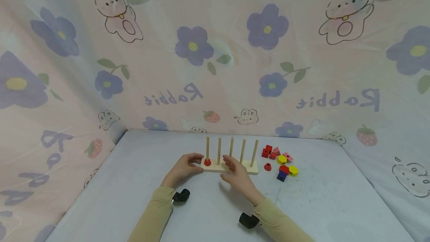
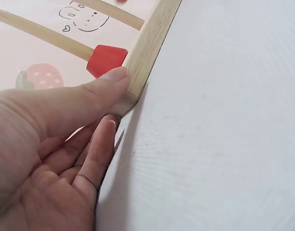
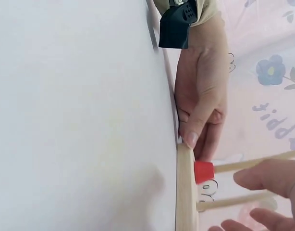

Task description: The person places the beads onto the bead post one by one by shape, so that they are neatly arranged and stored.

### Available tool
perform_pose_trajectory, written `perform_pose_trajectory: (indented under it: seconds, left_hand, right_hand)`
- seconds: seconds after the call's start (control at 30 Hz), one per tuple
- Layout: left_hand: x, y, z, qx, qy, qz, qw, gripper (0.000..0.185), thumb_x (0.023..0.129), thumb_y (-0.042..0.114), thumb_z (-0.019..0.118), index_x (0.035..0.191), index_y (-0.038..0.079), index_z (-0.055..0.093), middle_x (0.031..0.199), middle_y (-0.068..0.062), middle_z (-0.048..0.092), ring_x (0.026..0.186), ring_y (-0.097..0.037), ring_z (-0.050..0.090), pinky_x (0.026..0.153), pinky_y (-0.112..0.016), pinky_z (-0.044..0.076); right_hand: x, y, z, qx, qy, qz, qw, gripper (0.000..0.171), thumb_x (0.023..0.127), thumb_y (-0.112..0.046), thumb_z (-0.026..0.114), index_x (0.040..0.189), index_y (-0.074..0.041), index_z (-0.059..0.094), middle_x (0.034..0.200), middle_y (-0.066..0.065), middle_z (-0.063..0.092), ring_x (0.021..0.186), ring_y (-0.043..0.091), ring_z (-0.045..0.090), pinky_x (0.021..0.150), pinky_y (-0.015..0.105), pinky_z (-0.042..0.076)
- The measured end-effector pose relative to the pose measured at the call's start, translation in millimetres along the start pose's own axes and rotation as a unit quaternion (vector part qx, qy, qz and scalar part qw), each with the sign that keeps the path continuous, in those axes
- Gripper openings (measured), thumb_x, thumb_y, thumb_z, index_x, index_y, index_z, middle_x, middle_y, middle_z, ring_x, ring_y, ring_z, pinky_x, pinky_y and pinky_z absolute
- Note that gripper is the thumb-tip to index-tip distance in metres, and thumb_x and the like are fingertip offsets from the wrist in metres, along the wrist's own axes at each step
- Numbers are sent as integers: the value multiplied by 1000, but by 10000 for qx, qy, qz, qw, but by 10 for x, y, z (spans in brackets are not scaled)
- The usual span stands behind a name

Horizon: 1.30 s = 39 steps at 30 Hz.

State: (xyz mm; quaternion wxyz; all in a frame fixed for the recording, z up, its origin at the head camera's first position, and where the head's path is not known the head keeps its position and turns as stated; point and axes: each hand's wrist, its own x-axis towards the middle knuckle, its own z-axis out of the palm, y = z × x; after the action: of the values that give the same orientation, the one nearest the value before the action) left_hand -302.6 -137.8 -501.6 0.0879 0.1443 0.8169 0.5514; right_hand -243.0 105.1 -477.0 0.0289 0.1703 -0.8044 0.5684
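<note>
A pale wooden peg board (image 1: pixel 215 168) with several upright pegs stands on the table. A red tapered block (image 1: pixel 208 162) sits at the bottom of its leftmost peg. My left hand (image 1: pixel 184 168) holds the board's left end; in the left wrist view the thumb (image 2: pixel 92 94) lies at the corner beside the red block (image 2: pixel 107 61). The right hand (image 1: pixel 239 177) is over the front of the board near the middle pegs, fingers spread and loosely bent, with nothing in it. In the right wrist view its thumb (image 3: pixel 270 177) points toward the peg bearing the red block.
Right of the board lie loose blocks: red ones (image 1: pixel 265 153), pink ones (image 1: pixel 287 156), yellow hexagons (image 1: pixel 293 171) and a blue one (image 1: pixel 282 176). One red tapered block (image 1: pixel 267 167) lies nearest the board. A printed cloth (image 1: pixel 228 85) hangs behind the white table (image 1: pixel 201 212).
</note>
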Motion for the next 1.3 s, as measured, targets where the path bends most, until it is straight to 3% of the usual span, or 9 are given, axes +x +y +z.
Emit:
perform_pose_trajectory:
  seconds: [0.27, 0.43, 0.7, 1.0, 1.3]
  left_hand:
    - [-9, 30, 25, 42, 45, 56, 10000, 51, 77, 12, 81, 124, 6, 60, 108, -7, 63, 88, -19, 60, 80, -33, 49]
    - [-8, 18, 24, 64, 127, 155, 9998, 51, 76, 10, 80, 123, 2, 61, 108, -9, 63, 89, -20, 60, 79, -33, 49]
    - [2, 5, 11, 241, 142, 109, 9995, 50, 77, 12, 80, 123, 5, 61, 106, -6, 64, 88, -19, 59, 79, -33, 49]
    - [5, -7, 37, 170, 106, 166, 9997, 50, 77, 12, 81, 122, 3, 61, 106, -8, 63, 90, -20, 59, 81, -36, 49]
    - [-3, 2, 17, 185, 140, 177, 9996, 50, 77, 11, 80, 123, 4, 61, 106, -7, 63, 88, -19, 59, 79, -32, 50]
  right_hand:
    - [-351, 104, -488, -685, 381, 282, 9965, 43, 82, 4, 71, 122, -5, 59, 115, 8, 63, 106, 27, 59, 91, 43, 47]
    - [-422, 209, -870, -1096, 775, 414, 9901, 39, 82, 4, 71, 118, -6, 60, 113, 9, 64, 104, 27, 59, 90, 45, 47]
    - [-324, 391, -1363, -1853, 592, -131, 9808, 40, 80, 5, 72, 117, 0, 59, 113, 17, 63, 107, 34, 57, 86, 53, 46]
    - [-236, 583, -1473, -2383, 233, -165, 9708, 42, 78, 3, 74, 117, 0, 59, 111, 15, 63, 103, 31, 58, 84, 49, 48]
    - [-129, 627, -1530, -2739, -47, -124, 9617, 39, 77, 3, 74, 114, 0, 62, 102, 8, 64, 91, 25, 59, 76, 42, 50]
